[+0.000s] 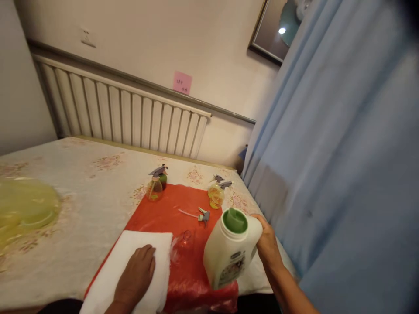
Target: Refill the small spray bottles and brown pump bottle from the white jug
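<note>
My right hand (pixel 266 242) is wrapped round the handle of a large white jug (pixel 225 257) with a green pouring spout (pixel 234 220) and a printed label. The jug is held a little tilted above the right side of a red plastic sheet (pixel 157 213). On a folded white towel (pixel 124 246) rests my left hand (pixel 137 270), palm down with nothing in it. Between the hands, a clear open-necked bottle (pixel 186 246) stands on the red sheet. Behind it lies a grey spray trigger (pixel 204 216) with its thin tube pointing left.
At the sheet's far left corner stand spray bottles (pixel 155 189), one darker green. Yellowish spray bottles (pixel 216 197) stand at its far right. A yellow-green translucent object (pixel 28 207) lies on the flowered cloth (pixel 98 196). A blue curtain (pixel 334 131) hangs at right; a radiator (pixel 124 111) lines the wall.
</note>
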Motion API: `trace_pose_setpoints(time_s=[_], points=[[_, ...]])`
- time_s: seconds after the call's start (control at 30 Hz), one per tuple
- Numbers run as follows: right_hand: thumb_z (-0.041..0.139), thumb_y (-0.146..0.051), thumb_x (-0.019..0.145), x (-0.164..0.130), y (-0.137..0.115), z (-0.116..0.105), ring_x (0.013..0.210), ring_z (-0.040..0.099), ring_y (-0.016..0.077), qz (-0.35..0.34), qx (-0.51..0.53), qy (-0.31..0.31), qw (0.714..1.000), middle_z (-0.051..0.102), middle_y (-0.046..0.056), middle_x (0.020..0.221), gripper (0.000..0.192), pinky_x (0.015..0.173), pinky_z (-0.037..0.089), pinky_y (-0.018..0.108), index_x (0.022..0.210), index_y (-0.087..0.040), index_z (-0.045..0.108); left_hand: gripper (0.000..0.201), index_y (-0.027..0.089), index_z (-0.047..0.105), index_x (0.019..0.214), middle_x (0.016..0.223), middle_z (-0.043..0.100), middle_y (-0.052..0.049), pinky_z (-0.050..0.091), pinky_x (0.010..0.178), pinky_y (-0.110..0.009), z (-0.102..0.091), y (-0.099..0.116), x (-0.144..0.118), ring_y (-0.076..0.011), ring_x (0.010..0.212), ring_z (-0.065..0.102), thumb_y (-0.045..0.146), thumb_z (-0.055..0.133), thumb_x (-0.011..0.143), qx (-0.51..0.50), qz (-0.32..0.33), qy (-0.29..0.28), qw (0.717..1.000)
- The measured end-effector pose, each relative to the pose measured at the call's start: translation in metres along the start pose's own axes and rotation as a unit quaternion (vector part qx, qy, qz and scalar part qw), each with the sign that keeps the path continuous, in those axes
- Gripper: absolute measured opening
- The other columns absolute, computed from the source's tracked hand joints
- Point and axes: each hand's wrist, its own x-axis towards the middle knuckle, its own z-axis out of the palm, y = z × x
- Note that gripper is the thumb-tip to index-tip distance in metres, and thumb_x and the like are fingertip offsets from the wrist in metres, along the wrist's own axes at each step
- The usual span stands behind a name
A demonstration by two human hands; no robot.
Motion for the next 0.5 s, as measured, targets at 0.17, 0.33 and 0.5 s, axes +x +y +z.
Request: trace_pose_setpoints(time_s=[0.17, 0.33, 0.5], points=[[0.062, -0.033, 0.074, 0.046, -0.032, 0.028, 0.079, 0.063, 0.0219, 0.002, -0.008, 0.044, 0.999, 0.074, 0.0, 0.085, 0.028, 0.07, 0.046, 0.027, 0.097, -0.019, 0.071, 0.027, 0.014, 0.063, 0.113, 0.112, 0.067, -0.014, 0.052, 0.096, -0.044, 0.006, 0.0, -0.007, -0.0269, 0.105, 0.063, 0.02, 0.051, 0.089, 0.013, -0.006, 0.022, 1.0], [0.061, -0.035, 0.072, 0.09, -0.053, 0.073, 0.083, 0.061, 0.0227, -0.019, 0.013, 0.075, 0.997, 0.074, 0.003, 0.088, 0.031, 0.07, 0.045, 0.027, 0.095, -0.017, 0.071, 0.027, 0.018, 0.061, 0.112, 0.111, 0.068, -0.009, 0.054, 0.094, -0.043, 0.011, -0.002, -0.012, -0.0246, 0.104, 0.064, 0.019, 0.052, 0.087, 0.023, -0.012, 0.041, 0.999], [0.062, -0.029, 0.064, 0.122, -0.045, 0.14, 0.074, 0.058, 0.0194, 0.003, 0.126, 0.015, 0.992, 0.072, 0.002, 0.081, 0.032, 0.064, 0.043, 0.026, 0.093, -0.017, 0.07, 0.028, 0.02, 0.06, 0.112, 0.11, 0.069, -0.009, 0.057, 0.092, -0.041, 0.009, 0.001, -0.013, -0.0235, 0.103, 0.065, 0.017, 0.053, 0.086, 0.031, -0.017, 0.043, 0.998]])
